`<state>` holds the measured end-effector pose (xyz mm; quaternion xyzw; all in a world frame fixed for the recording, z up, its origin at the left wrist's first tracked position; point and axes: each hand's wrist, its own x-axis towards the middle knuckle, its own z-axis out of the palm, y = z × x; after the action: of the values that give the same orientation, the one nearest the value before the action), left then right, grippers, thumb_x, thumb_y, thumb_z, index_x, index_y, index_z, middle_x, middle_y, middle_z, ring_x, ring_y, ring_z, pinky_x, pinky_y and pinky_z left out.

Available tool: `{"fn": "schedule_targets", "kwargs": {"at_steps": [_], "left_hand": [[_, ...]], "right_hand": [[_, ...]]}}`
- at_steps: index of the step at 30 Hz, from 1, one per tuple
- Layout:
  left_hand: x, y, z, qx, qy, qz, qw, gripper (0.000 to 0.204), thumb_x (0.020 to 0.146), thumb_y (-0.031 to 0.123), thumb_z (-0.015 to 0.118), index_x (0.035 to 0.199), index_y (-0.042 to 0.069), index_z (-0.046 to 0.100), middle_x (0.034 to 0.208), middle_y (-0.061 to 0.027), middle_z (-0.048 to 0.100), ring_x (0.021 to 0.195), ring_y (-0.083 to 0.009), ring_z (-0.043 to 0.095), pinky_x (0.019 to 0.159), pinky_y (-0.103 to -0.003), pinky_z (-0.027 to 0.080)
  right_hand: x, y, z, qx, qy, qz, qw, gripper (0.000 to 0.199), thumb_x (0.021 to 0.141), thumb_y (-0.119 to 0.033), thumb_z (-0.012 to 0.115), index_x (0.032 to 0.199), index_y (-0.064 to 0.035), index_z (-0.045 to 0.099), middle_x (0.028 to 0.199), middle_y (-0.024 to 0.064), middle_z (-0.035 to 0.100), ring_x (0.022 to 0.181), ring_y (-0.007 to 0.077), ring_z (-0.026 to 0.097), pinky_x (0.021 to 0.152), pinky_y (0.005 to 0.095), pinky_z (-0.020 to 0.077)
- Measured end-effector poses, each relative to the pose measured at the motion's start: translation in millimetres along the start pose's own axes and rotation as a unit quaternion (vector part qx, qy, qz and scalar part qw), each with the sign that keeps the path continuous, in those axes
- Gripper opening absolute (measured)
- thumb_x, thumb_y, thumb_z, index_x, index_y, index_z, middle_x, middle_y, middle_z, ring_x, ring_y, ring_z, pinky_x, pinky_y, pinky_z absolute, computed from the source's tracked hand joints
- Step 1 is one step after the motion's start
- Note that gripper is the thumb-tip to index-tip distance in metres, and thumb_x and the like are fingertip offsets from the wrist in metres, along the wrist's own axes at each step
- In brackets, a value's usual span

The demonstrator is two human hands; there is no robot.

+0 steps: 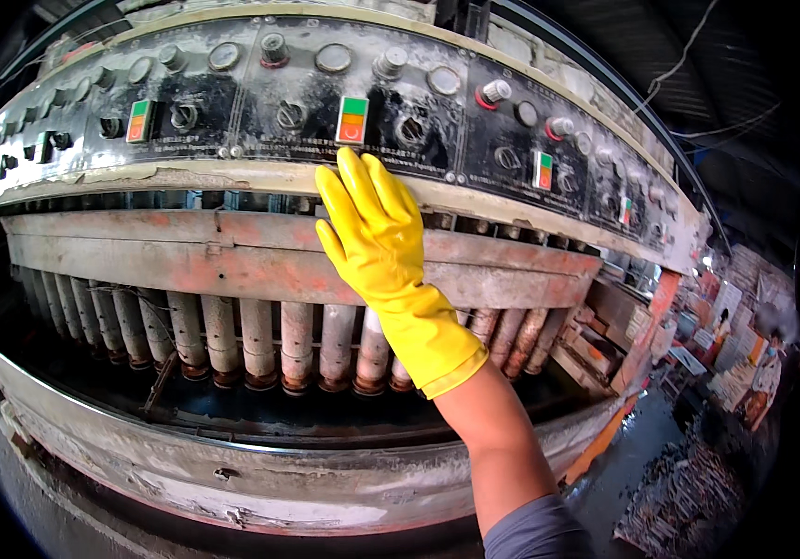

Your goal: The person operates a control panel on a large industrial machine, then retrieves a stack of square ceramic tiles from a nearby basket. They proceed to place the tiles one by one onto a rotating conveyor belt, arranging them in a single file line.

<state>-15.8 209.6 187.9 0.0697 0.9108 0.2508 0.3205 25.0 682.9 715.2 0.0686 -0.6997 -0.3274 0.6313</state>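
Push-button switch [352,121]: green and orange, on the black control panel [309,86], just above my fingertips [348,160].
Right hand [377,224]: yellow-gloved, fingers stretched out, loosely together.
Contact: from this angle, I can't tell.

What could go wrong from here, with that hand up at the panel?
The right hand has fingertips just below the green-orange-red switch; its yellow glove might blunt touch, risking a wrong press.

The forearm crosses in front of the exposed cylinders; should they move, it might be struck, though its distance is hard to judge.
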Motion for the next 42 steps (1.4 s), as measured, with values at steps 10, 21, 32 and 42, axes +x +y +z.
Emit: {"fn": "schedule_targets", "kwargs": {"at_steps": [10,21,32,42], "left_hand": [[-27.1,-28.4,-15.4,-0.046,0.025,-0.02,0.998,0.048,0.091,0.041,0.07,0.119,0.002,0.072,0.115,-0.0219,0.073,0.112,-0.0334,0.069,0.099,-0.042,0.052],[-18.8,-113.7,-72.6,-0.082,0.046,-0.01,0.996,0.049,0.091,0.043,0.07,0.121,0.004,0.072,0.116,-0.0205,0.072,0.114,-0.0335,0.067,0.099,-0.042,0.051],[-24.4,-320.4,-5.8,-0.269,0.017,-0.191,0.944,0.053,0.094,0.045,0.067,0.128,0.005,0.069,0.129,-0.0187,0.07,0.124,-0.0331,0.064,0.104,-0.041,0.049],[-65.6,-433.6,-117.0,-0.33,0.112,-0.24,0.906,0.05,0.095,0.041,0.07,0.134,0.01,0.067,0.131,-0.0099,0.069,0.125,-0.0234,0.063,0.107,-0.036,0.047]], "right_hand": [[0.8,-22.8,4.0,0.117,0.033,0.103,0.987,0.043,0.087,-0.021,0.072,0.127,-0.0042,0.068,0.134,0.0177,0.065,0.121,0.0406,0.06,0.106,0.0507,0.0468],[50.9,55.4,-37.3,0.142,0.087,0.314,0.935,0.04,0.089,-0.012,0.075,0.127,-0.0012,0.068,0.116,0.0186,0.074,0.103,0.0294,0.072,0.092,0.0386,0.0553],[-47.6,-1.5,-21.3,0.033,0.025,0.283,0.958,0.039,0.101,-0.02,0.068,0.132,0.003,0.064,0.128,0.0192,0.069,0.119,0.0266,0.065,0.105,0.0355,0.0484],[-366.7,-499.4,30.1,0.263,-0.263,0.537,0.757,0.039,0.097,-0.013,0.071,0.133,0.0006,0.064,0.134,0.0169,0.067,0.122,0.0274,0.064,0.109,0.0379,0.0466]]}}
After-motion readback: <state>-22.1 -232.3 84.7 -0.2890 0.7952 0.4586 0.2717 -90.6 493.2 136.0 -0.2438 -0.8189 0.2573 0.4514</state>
